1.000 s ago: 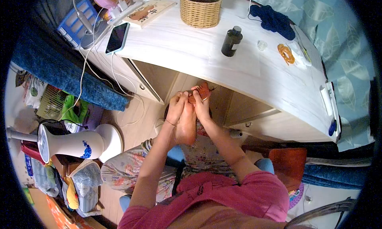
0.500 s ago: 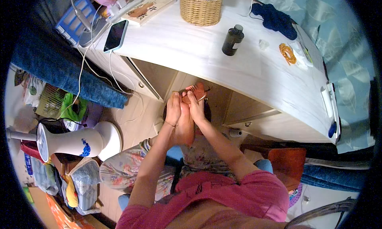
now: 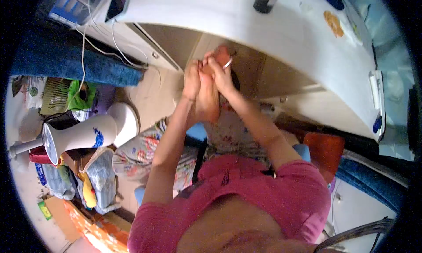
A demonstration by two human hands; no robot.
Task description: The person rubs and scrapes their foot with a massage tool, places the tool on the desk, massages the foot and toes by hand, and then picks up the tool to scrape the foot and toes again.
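A cluttered room is seen from above, a smooth, pale desk (image 3: pixel 189 11) stretching across the top. At far left, a plush-looking blue cloth (image 3: pixel 66 68) hangs over a slatted olive basket (image 3: pixel 55 95) and a crinkled, bright green bag (image 3: pixel 81 92). Below them, a glossy white, waisted pedestal (image 3: pixel 83 134) with a blue motif lies on its side, near rumpled translucent packaging (image 3: pixel 103 176). Thin white cables dangle from the desk's left end, beside a flat phone (image 3: pixel 116 8).

In the middle, below the desk's front edge, a bare foot (image 3: pixel 209 97) rests sole up above soft floral trousers (image 3: pixel 237 130), heel toward the person. The left hand (image 3: pixel 192 79) curls its fingers around the foot's left side near the toes. The right hand (image 3: pixel 221 77) bends over the other side, thumb and fingers close together; a thin whitish sliver (image 3: pixel 227 63) shows beside it, too blurred to tell whether it is pinched.

Farther right stand a dark, cylindrical bottle (image 3: pixel 266 1), a loop of amber beads (image 3: pixel 334 24) and a pale blue curtain (image 3: pixel 395 112).
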